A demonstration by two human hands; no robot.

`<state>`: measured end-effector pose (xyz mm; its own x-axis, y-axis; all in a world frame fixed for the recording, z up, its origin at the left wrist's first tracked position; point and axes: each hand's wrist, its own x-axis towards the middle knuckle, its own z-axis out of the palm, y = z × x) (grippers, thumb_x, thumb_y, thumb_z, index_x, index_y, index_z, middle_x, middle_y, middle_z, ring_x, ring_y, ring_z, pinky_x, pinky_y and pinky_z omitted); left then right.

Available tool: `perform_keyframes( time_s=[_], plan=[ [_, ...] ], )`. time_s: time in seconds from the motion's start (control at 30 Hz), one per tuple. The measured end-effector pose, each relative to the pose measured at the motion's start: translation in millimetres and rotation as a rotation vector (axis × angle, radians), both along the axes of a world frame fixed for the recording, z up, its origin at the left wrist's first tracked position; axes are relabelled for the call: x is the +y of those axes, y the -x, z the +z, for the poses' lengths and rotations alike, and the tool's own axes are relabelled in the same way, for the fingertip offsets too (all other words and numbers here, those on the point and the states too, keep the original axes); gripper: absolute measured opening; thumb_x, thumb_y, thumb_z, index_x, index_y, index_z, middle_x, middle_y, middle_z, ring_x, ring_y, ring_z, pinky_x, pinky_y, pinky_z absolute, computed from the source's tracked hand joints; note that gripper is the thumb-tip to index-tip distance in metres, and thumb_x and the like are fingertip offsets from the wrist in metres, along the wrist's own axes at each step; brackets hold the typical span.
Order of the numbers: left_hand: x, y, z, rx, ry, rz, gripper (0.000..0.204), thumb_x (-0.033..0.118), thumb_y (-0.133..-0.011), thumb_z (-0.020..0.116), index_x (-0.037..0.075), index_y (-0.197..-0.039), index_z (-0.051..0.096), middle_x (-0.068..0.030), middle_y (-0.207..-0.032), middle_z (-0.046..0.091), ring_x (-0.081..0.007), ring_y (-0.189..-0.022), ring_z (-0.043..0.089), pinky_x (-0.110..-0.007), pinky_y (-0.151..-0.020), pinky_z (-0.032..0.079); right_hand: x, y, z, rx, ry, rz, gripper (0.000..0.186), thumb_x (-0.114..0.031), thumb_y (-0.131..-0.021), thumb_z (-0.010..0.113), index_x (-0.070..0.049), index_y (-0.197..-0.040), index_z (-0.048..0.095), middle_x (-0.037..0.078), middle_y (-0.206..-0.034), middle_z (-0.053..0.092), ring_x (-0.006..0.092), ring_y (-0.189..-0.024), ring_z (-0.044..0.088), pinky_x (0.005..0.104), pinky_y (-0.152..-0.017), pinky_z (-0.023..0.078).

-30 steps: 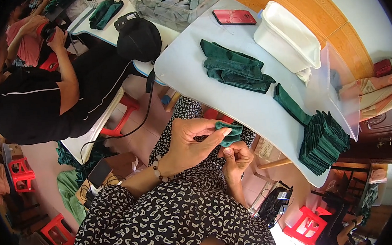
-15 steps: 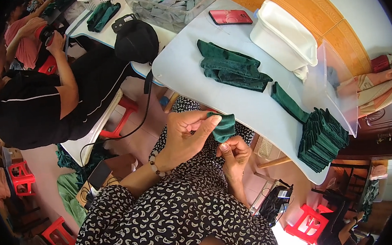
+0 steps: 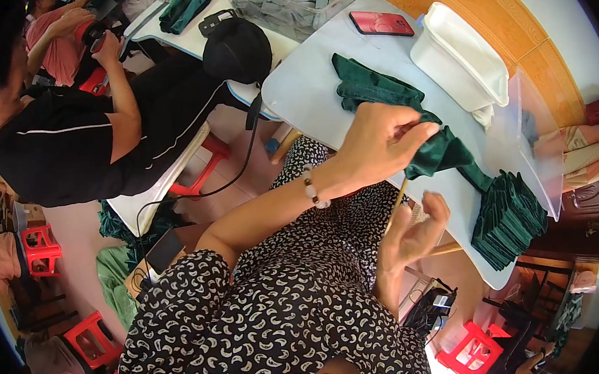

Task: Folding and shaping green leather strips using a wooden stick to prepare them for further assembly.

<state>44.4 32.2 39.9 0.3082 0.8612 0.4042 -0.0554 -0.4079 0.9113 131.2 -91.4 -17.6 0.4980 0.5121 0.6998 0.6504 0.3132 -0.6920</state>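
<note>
My left hand [image 3: 384, 142], with a beaded bracelet at the wrist, pinches a small dark green velvet piece [image 3: 440, 153] by its upper edge. The piece hangs at the table's near edge. Below it my right hand [image 3: 416, 234] has thumb and fingers apart, holding nothing I can see. A thin yellowish stick [image 3: 399, 206] slants from under the velvet piece down past the right thumb; its lower end is hidden. Flat green velvet pieces [image 3: 376, 82] lie beyond my left hand. Right of my hands is a thick, neat stack of green velvet pieces [image 3: 510, 220].
On the white table [image 3: 312, 73] are a red phone [image 3: 382, 24], a white plastic bin [image 3: 459, 55] and a clear plastic panel [image 3: 531, 133]. A clear box of grey-green scraps [image 3: 299, 1] stands beyond. At left a person in black [image 3: 65, 156] sits by a black cap [image 3: 237, 51]. Red stools [image 3: 469, 353] stand around.
My left hand has moved right and forward with the velvet piece, over the table edge. My right hand has come off the piece and opened. The stick now shows, and the view has shifted.
</note>
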Motion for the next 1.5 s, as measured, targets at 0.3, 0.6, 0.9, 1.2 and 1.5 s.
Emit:
perform_keyframes(
  time_s=[0.3,0.6,0.9,1.2,1.5],
  plan=[
    [-8.5,-34.4,11.0,0.098,-0.103,-0.083,0.035,0.019,-0.083,0.066,-0.002,-0.058,0.053,-0.0183,-0.051,0.051,-0.0344,-0.043,0.048,-0.04,-0.045,0.037,4.4,50.7,65.3,-0.808,0.191,0.595,0.035,-0.029,-0.075,0.068,-0.017,-0.108,0.066,-0.003,-0.109,0.058,0.0171,-0.101,0.048,0.0381,-0.085,0.03],
    [-25.0,-28.1,-5.4,-0.004,-0.107,-0.007,0.037,0.017,-0.086,0.066,-0.004,-0.061,0.051,-0.012,-0.048,0.043,-0.0165,-0.043,0.031,-0.032,-0.041,0.03,19.4,55.4,67.9,-0.86,0.3,0.85,0.019,-0.023,-0.073,0.067,-0.011,-0.085,0.059,0.004,-0.084,0.053,0.0224,-0.086,0.048,0.0359,-0.076,0.036],
    [-30.3,-17.5,5.4,-0.297,0.196,-0.142,0.021,0.01,-0.093,0.063,-0.005,-0.078,0.063,0.0026,-0.064,0.058,-0.0003,-0.061,0.046,-0.022,-0.047,0.039,-0.3,41.9,68.4,-0.914,0.139,0.872,0.025,-0.034,-0.067,0.077,-0.015,-0.077,0.063,-0.001,-0.08,0.056,0.0203,-0.082,0.051,0.0368,-0.076,0.037],
    [-28.5,26.1,3.1,-0.542,0.385,0.048,0.021,0.019,-0.093,0.065,-0.001,-0.09,0.068,0.0006,-0.076,0.063,-0.0049,-0.066,0.058,-0.023,-0.06,0.052,-18.7,-15.7,40.8,-0.334,0.211,0.107,0.039,-0.027,-0.07,0.081,-0.006,-0.095,0.06,0.005,-0.09,0.062,0.0239,-0.081,0.055,0.0377,-0.075,0.044],
    [-35.3,41.1,-16.6,-0.519,0.425,-0.001,0.036,0.028,-0.093,0.064,-0.004,-0.111,0.064,-0.0096,-0.099,0.068,-0.0143,-0.084,0.065,-0.032,-0.081,0.055,-13.8,-23.3,-8.9,-0.01,0.256,0.299,0.015,0.003,-0.083,0.068,-0.001,-0.097,0.065,0.01,-0.081,0.065,0.0145,-0.06,0.058,0.0257,-0.052,0.043]
  ],
)
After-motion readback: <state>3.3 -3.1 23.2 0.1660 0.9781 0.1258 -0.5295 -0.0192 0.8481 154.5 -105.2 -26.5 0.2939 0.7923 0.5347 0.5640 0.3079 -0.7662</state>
